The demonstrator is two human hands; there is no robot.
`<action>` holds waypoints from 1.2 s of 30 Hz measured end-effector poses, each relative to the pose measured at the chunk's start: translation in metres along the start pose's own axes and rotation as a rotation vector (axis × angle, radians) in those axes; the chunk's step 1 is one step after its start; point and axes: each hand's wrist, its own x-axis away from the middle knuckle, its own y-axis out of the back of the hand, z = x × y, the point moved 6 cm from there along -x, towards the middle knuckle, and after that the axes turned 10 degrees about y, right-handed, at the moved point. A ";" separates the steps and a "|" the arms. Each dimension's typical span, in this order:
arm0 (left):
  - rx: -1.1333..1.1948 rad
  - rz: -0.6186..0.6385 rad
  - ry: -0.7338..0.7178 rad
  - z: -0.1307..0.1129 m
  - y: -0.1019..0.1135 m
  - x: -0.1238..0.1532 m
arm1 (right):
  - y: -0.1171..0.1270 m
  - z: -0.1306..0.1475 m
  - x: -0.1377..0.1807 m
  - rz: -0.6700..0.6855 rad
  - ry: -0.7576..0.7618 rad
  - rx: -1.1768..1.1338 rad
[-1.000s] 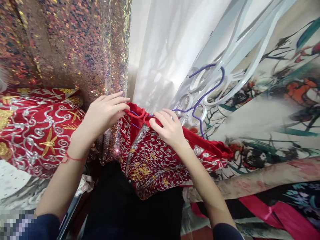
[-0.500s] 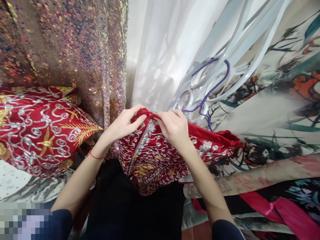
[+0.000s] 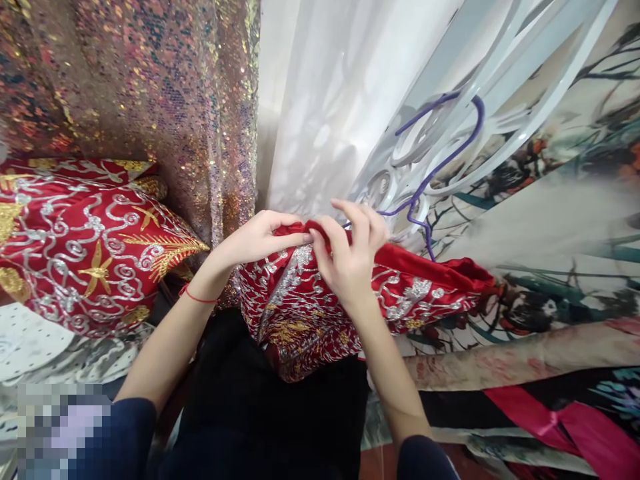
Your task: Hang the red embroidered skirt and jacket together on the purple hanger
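Note:
A red embroidered garment (image 3: 305, 313) with silver vines and gold motifs hangs in front of my body. Along its top runs a smooth red edge (image 3: 415, 267). My left hand (image 3: 260, 237) pinches this edge, the thumb on the near side and the fingers folded behind it. Close beside it, my right hand (image 3: 350, 250) has thumb and index finger at the same edge, while its other fingers are raised and spread. The two thumbs nearly meet. Just beyond the cloth is a purple hanger (image 3: 425, 183); its lower part is hidden behind the garment.
At the left lies a red cushion-like piece (image 3: 90, 260) with similar embroidery. Behind it hangs a sequined curtain (image 3: 150, 113). White scrollwork (image 3: 540, 127) stands at the upper right, against floral fabric (image 3: 540, 220). A pink ribbon (image 3: 565, 427) lies lower right.
My right hand has lifted and spread its outer fingers, and it has shifted closer to the left hand. My left thumb has straightened along the edge. The view has shifted slightly.

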 end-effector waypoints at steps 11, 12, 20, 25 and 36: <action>-0.069 -0.091 0.047 -0.005 -0.004 0.008 | -0.074 0.131 0.181 0.207 -1.165 -0.646; -0.077 -0.100 0.048 -0.005 -0.005 0.009 | -0.078 0.131 0.181 0.189 -1.234 -0.651; -0.140 -0.175 0.030 -0.006 -0.007 0.016 | -0.086 0.129 0.165 -0.055 -1.504 -1.084; -0.122 -0.179 0.039 -0.007 -0.010 0.017 | -0.087 0.136 0.168 -0.156 -1.625 -1.241; -0.101 -0.206 0.051 -0.003 -0.017 0.020 | -0.076 0.132 0.166 -0.296 -1.654 -1.146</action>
